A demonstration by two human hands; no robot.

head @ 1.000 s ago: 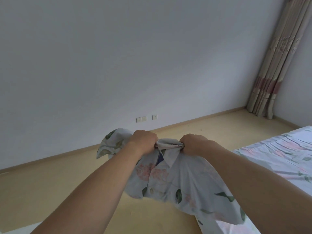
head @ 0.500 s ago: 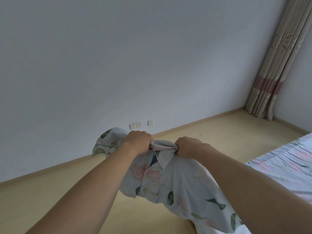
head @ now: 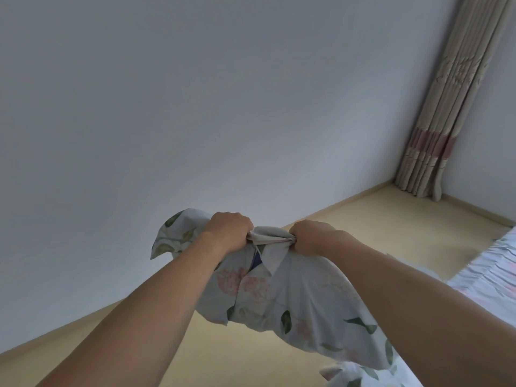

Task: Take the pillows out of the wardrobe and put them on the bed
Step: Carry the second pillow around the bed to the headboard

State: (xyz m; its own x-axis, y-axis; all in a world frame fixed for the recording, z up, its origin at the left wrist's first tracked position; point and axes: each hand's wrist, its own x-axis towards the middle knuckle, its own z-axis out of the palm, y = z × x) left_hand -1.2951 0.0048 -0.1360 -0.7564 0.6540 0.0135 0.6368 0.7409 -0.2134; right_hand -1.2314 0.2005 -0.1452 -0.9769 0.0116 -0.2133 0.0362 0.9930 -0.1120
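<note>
Pillow held up in both hands, out over the floor

Only the head view to go on: it's a floral-print pillow, pale with pink flowers and green leaves, and it hangs in the air above the light wood floor, sagging down toward the lower right. Left hand and right hand are both fisted tight on the bunched top edge of the cover, close together with a twisted bit of fabric pulled taut between them, so each grip is fully closed on the pillow. One loose corner of the cover flops out past the left wrist. Bed with a matching flowery sheet sits at the right edge, just beside the pillow's low end. Striped curtain hangs in the far corner against the plain white wall.
</note>
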